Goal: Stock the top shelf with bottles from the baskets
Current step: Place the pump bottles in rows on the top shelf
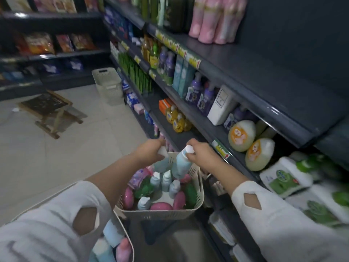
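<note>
A cream basket [198, 197] stands on the floor against the shelving, filled with several pale blue, pink and green bottles. My left hand [151, 151] grips one pale blue bottle [161, 163] by its white cap, just above the basket. My right hand [200, 153] grips a second pale blue bottle [181, 165] at its white cap, lifted clear of the others. The top shelf [245, 59] runs along the upper right, with pink bottles [217, 19] standing on it and bare dark board beside them.
A second basket [124, 241] with blue and pink bottles sits at the bottom left under my left arm. Another cream basket [108, 85] stands farther down the aisle. A wooden stool [49, 110] is on the tiled floor. Lower shelves hold soaps and refill packs.
</note>
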`<state>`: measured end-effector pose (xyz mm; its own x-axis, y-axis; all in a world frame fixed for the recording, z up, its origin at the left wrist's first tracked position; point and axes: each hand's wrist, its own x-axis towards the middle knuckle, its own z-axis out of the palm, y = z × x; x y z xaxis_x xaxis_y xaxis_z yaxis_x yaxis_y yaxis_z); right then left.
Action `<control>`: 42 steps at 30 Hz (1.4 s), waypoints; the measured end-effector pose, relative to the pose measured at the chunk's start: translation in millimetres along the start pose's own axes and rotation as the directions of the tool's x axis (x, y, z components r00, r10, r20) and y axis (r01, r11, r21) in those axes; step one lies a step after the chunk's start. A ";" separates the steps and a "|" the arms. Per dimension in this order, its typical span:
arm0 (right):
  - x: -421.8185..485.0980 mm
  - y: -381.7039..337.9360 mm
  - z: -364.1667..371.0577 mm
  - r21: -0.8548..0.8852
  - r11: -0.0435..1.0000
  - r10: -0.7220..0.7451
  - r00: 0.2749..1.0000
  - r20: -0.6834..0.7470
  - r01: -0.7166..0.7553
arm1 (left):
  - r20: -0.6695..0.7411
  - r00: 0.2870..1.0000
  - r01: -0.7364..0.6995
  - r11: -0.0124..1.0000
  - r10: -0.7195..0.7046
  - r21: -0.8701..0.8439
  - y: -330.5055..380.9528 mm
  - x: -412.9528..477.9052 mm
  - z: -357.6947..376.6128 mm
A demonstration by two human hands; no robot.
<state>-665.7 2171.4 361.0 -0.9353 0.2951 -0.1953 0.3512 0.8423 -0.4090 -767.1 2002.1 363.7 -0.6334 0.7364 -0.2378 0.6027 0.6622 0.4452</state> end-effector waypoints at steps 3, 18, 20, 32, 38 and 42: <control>-29.0 -12.3 -34.4 0.022 0.999 0.026 0.993 -0.112 -0.024 | -0.088 0.993 -0.084 0.992 0.076 -0.092 25.3 -16.6 -31.6; -189.3 -6.6 -217.1 0.179 0.972 0.233 0.746 -0.623 -0.154 | -0.328 0.853 -0.488 0.844 0.406 -0.223 225.5 -68.2 -131.5; -207.9 3.9 -241.1 0.187 0.968 0.249 0.713 -0.655 -0.166 | -0.338 0.824 -0.540 0.812 0.455 -0.222 258.4 -67.6 -139.3; -282.0 111.0 -348.6 0.215 0.923 0.365 0.547 -0.753 -0.320 | -0.369 0.723 -0.690 0.617 0.584 -0.377 436.0 -31.8 -131.5; -291.7 163.4 -360.9 0.220 0.876 0.438 0.518 -0.735 -0.429 | -0.293 0.745 -0.663 0.614 0.600 -0.429 482.4 -4.9 -106.7; -287.1 184.5 -366.0 0.189 0.850 0.463 0.527 -0.713 -0.491 | -0.244 0.764 -0.637 0.640 0.597 -0.428 500.0 19.1 -94.7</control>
<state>-348.4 2407.2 667.9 -0.3618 0.8668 0.3430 0.7662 0.4861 -0.4203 -523.8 2334.1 663.5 -0.2421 0.9244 0.2947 0.5818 -0.1048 0.8066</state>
